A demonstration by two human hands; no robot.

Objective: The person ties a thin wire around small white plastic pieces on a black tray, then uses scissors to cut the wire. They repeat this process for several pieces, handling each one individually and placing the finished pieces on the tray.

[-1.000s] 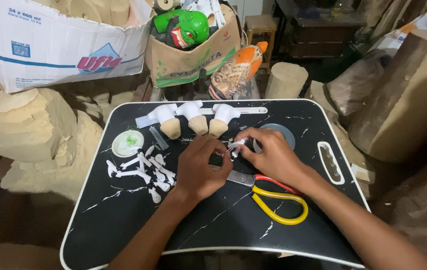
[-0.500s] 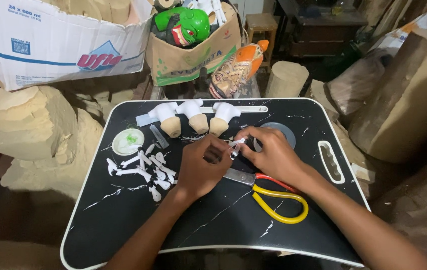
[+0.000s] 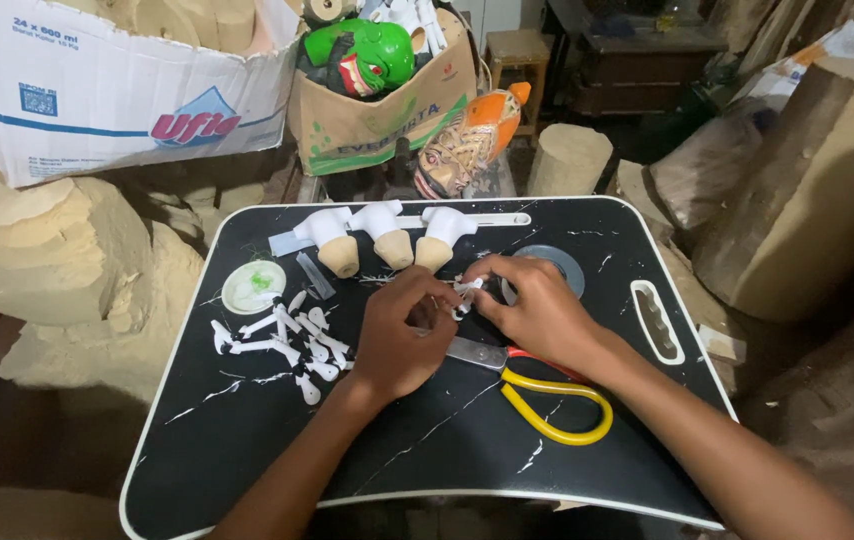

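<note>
Our left hand (image 3: pixel 402 335) and right hand (image 3: pixel 537 310) meet fingertip to fingertip, both pinched shut on one small white plastic piece (image 3: pixel 467 293) between them, slightly toward the far edge from the black lap tray's (image 3: pixel 247 460) centre, equally near both; its long axis cannot be told.

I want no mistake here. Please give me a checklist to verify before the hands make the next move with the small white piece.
1. Small white piece held by both hands: ok, left hand and right hand meet on it.
2. Grip firm: cannot tell, fingers cover it.
3. Scissors away from fingers: not ok, the blade runs under the hands.
4. Spare white pieces near: ok, beside the left hand.
5. Three white-topped wooden pegs out of the way: ok, behind the hands.
</note>
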